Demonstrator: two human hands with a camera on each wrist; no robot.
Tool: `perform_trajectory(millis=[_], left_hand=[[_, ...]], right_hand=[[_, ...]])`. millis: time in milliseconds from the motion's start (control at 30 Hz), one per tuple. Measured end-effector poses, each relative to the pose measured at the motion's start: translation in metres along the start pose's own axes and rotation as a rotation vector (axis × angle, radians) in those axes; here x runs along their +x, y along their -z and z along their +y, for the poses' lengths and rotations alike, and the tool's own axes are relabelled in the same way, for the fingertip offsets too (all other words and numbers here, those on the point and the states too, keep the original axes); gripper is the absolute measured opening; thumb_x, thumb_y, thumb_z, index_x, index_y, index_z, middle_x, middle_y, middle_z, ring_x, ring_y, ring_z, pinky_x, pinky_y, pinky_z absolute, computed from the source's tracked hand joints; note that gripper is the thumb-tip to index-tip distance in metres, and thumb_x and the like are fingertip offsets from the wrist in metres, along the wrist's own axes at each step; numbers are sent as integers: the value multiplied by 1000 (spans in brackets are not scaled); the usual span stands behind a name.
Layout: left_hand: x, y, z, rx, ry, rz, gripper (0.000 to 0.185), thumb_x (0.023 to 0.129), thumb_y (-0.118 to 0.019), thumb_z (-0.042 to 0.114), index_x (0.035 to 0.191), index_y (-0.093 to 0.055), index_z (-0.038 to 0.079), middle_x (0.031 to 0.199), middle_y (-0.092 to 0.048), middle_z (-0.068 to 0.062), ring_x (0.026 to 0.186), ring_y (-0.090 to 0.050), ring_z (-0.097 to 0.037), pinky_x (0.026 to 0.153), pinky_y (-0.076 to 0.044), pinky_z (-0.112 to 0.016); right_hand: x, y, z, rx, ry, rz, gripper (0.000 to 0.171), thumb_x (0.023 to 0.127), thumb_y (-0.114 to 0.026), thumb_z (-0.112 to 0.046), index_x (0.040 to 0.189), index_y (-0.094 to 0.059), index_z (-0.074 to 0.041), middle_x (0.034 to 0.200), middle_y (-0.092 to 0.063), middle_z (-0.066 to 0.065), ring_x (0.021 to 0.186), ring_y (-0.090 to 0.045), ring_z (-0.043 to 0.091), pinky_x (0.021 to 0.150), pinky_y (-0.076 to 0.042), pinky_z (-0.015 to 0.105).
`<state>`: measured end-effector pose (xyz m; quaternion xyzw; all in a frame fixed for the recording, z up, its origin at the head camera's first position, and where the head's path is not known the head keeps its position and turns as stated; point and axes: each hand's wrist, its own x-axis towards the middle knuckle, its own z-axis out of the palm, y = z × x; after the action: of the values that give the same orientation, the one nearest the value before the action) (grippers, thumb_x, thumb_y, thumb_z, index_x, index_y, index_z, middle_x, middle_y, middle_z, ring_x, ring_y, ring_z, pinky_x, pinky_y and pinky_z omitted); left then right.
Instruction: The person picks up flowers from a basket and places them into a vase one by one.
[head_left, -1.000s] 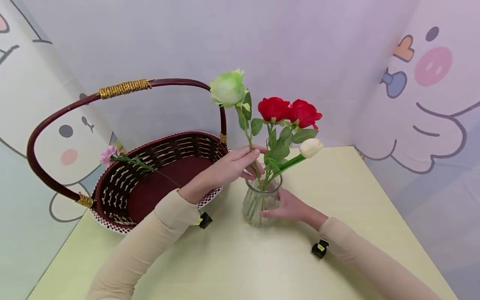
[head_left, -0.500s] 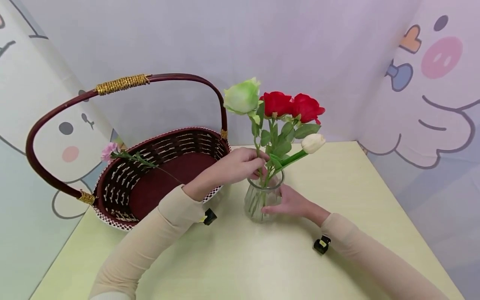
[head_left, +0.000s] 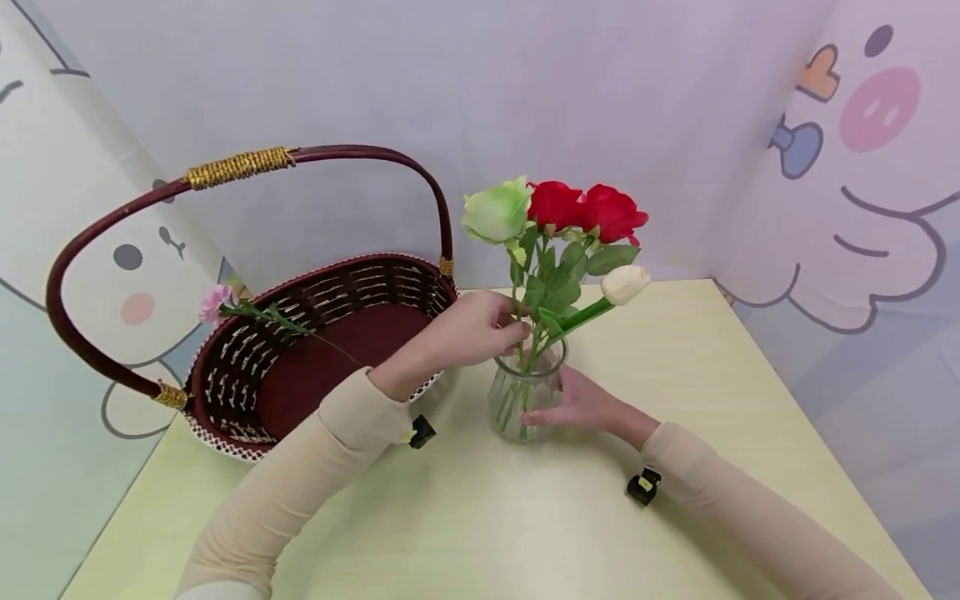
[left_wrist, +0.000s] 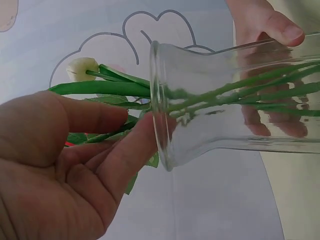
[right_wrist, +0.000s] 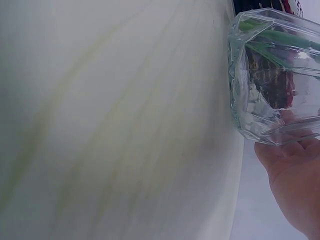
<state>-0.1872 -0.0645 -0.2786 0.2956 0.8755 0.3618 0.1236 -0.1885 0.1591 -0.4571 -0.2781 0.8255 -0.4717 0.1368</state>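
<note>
1. One pink flower point(head_left: 217, 303) is laid over the rim of the wicker basket point(head_left: 225, 433) at the far left; it could be knocked to the table point(head_left: 480, 517) if the basket's handle is bumped by the left sleeve.
2. The stem of the green rose point(head_left: 497, 213) is pinched by the curled fingers of the left hand point(head_left: 472, 329) just above the mouth of the glass vase point(head_left: 523, 398). If the stem is pushed in at a slant, the neighbouring stems may be caught and levered upward.
3. The vase stands on the table between the two hands, just right of the basket. Its rim is touched by the left fingers point(left_wrist: 131, 150), so a sideways press could tip it.
4. The red roses point(head_left: 583, 210) and the white tulip point(head_left: 624, 285) lean to the right, so the bunch may be pulled over that way.
5. The lower wall of the vase is gripped by the right hand point(head_left: 581, 404), fingers wrapped round the glass; smooth glass may slip if that hold is loosened.
</note>
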Motion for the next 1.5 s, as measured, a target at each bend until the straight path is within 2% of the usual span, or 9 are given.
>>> perform_trajectory(millis=[133, 333, 500, 633, 867, 1000, 1133, 1333, 1500], left_hand=[[-2, 1, -1, -11, 17, 16, 19, 102, -59, 16, 99, -70, 1, 90, -77, -8, 70, -72, -13, 63, -56, -24], [-5, 2, -1, -68, -2, 16, 19, 102, -62, 16, 89, -61, 2, 107, -75, -15, 74, -75, -16, 72, -60, -27], [-8, 3, -2, -98, 5, 14, 17, 102, -62, 16, 107, -66, -1, 117, -72, -18, 81, -76, -26, 76, -61, -28], [-11, 3, -3, -109, 30, 18, 38, 102, -63, 18, 133, -60, -4, 133, -64, -19, 83, -76, -20, 82, -61, -29], [-15, 5, -5, -124, 15, 35, 19, 103, -62, 18, 109, -68, 0, 118, -72, -16, 81, -75, -15, 78, -62, -29], [-18, 4, -8, -206, 37, 22, 36, 103, -62, 15, 134, -61, -3, 126, -68, -17, 97, -74, -22, 79, -62, -30], [-20, 3, -10, -265, 49, 7, 49, 103, -63, 14, 146, -49, -4, 132, -63, -19, 111, -69, -26, 81, -62, -35], [-22, 4, -10, -296, 61, 3, 51, 102, -63, 13, 147, -46, -5, 133, -63, -20, 116, -66, -31, 82, -62, -37], [-24, 6, -9, -314, 77, -11, 54, 102, -64, 16, 149, -45, -5, 131, -65, -19, 114, -68, -27, 81, -62, -36]], right_hand=[[1, -1, 0, 2, 25, -1, 81, 82, -86, -40, 150, -46, -20, 147, -53, -3, 138, -45, 22, 113, -37, 57], [1, -1, -1, -2, 27, -1, 75, 82, -86, -40, 146, -51, -22, 145, -55, -6, 137, -46, 19, 114, -36, 55], [2, -1, -1, 2, 36, 1, 75, 82, -87, -39, 146, -51, -23, 146, -54, -7, 138, -45, 18, 115, -36, 55], [2, -1, -1, 15, 38, 4, 79, 82, -87, -37, 148, -48, -21, 151, -50, -5, 141, -42, 21, 115, -33, 58], [2, -2, -2, 15, 37, 8, 85, 82, -86, -38, 152, -43, -18, 157, -42, -3, 145, -36, 24, 116, -31, 59], [2, -1, -1, -4, 40, 10, 81, 82, -86, -39, 150, -46, -18, 156, -43, -3, 145, -36, 22, 116, -32, 58], [3, 0, -1, -4, 49, 10, 79, 83, -86, -38, 149, -48, -19, 156, -43, -2, 145, -37, 23, 116, -32, 58], [5, 0, 0, -3, 67, 7, 77, 83, -86, -37, 148, -49, -18, 156, -43, 0, 144, -38, 23, 117, -33, 56], [3, 0, -1, -7, 59, 4, 81, 83, -86, -38, 150, -45, -18, 156, -43, -1, 145, -37, 23, 116, -33, 56]])
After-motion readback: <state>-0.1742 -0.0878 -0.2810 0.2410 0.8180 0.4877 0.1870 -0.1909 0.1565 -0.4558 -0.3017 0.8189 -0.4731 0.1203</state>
